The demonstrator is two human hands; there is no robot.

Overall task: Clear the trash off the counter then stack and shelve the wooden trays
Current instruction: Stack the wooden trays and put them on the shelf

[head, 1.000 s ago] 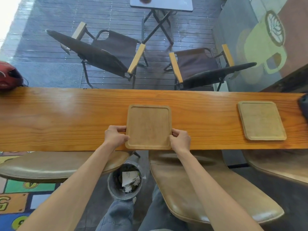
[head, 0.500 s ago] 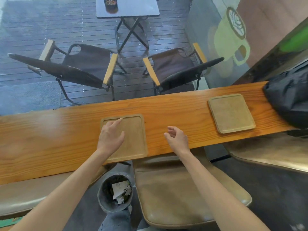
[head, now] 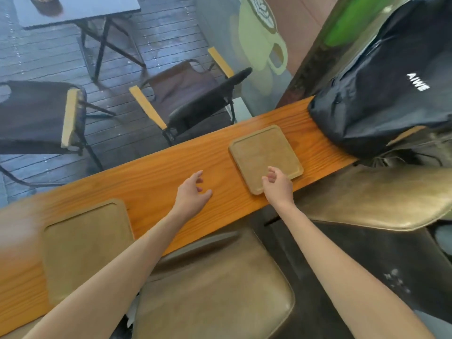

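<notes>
Two square wooden trays lie flat on the long orange wooden counter [head: 156,177]. The near tray [head: 85,248] sits at the lower left, blurred, with no hand on it. The far tray [head: 261,152] lies further right. My right hand [head: 277,185] hovers over the far tray's near corner, fingers loosely curled, holding nothing. My left hand [head: 192,194] is over bare counter between the two trays, fingers spread and empty.
A black backpack [head: 386,84] rests on the counter's right end, just beyond the far tray. Padded tan stools [head: 215,285] stand under the counter's near edge. Behind the counter's far edge, folding chairs [head: 193,99] and a small table [head: 80,11] stand on a deck.
Both hands let go of the near tray and moved right toward the far tray. The view swung right, so the near tray slid to the lower left and the backpack came into view.
</notes>
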